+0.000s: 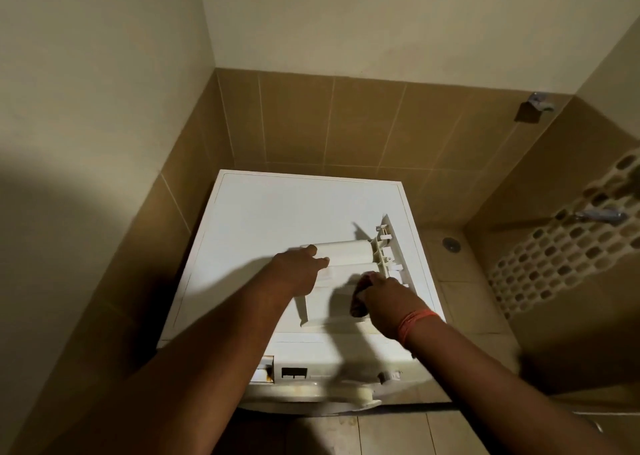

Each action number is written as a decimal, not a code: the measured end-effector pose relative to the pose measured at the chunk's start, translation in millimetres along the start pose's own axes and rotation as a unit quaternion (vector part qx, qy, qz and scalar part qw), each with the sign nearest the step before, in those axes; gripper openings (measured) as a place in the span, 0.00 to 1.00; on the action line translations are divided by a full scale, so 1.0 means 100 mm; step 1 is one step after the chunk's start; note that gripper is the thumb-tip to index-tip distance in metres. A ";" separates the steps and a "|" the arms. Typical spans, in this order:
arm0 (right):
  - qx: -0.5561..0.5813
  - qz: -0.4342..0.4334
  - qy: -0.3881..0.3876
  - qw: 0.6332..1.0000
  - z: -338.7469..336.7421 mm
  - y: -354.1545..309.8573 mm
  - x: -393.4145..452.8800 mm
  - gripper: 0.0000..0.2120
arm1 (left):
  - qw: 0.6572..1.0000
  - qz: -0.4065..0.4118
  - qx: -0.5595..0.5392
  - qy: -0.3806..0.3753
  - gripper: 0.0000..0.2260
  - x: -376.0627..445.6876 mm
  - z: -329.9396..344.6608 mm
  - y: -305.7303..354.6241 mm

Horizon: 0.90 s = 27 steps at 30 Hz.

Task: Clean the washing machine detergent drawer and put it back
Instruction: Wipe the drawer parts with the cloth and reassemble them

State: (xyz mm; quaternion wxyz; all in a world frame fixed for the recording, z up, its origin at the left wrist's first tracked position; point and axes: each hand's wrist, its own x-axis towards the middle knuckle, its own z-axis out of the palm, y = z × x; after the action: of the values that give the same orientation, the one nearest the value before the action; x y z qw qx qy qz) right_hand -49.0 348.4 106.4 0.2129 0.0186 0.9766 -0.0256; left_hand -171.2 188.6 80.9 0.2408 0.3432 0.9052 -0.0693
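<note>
left hand [300, 270] gripping drawer [349, 252], right hand [382, 300] beside

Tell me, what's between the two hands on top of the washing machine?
The white detergent drawer lies between the left hand and the right hand, which holds a dark cloth, in the head view.

- Both arms reached forward from the bottom edge, converging toward 12 o'clock.
- The left hand [300, 267] lay knuckles up, its fingers curled over the drawer [349, 252] at its 1 o'clock.
- The right hand [388, 299], an orange band on its wrist, pinched a dark cloth [360, 302] at its 9 o'clock.
</note>
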 end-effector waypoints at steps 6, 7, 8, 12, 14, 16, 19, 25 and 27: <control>0.084 -0.012 0.096 0.992 -0.29 0.09 0.20 0.20 | 0.996 -0.005 0.005 0.089 0.32 -0.12 0.20 0.09; 0.086 -0.016 0.126 0.988 -0.29 0.08 0.24 0.20 | 0.988 -0.006 -0.020 0.151 0.30 -0.19 0.31 0.15; 0.089 -0.018 0.152 0.984 -0.27 0.08 0.27 0.20 | 0.977 -0.006 -0.041 0.210 0.28 -0.25 0.42 0.21; 0.029 -0.024 0.119 0.992 0.05 0.06 0.37 0.18 | 0.959 0.026 -0.042 0.278 0.26 -0.45 0.81 0.47; 0.024 -0.041 0.132 0.990 0.18 -0.01 0.42 0.17 | 0.968 0.018 -0.025 0.251 0.28 -0.47 0.89 0.56; 0.042 -0.078 0.143 0.986 0.21 -0.07 0.47 0.17 | 0.972 0.005 0.002 0.233 0.28 -0.46 0.90 0.60; 0.057 -0.085 0.107 0.989 0.13 0.02 0.49 0.19 | 0.979 0.006 0.013 0.203 0.30 -0.47 0.85 0.58; -0.035 -0.002 0.065 0.997 0.06 0.03 0.51 0.15 | 0.983 0.024 -0.003 0.184 0.29 -0.45 0.74 0.58; 0.008 -0.042 0.078 0.996 0.12 -0.08 0.53 0.15 | 0.984 0.026 0.009 0.174 0.25 -0.43 0.72 0.60</control>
State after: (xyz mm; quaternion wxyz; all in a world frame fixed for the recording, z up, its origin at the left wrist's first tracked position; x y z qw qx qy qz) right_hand -92.2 341.0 73.8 0.1346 -0.0188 0.9899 -0.0406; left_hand -75.7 187.6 41.0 0.0786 0.3753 0.9235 -0.0104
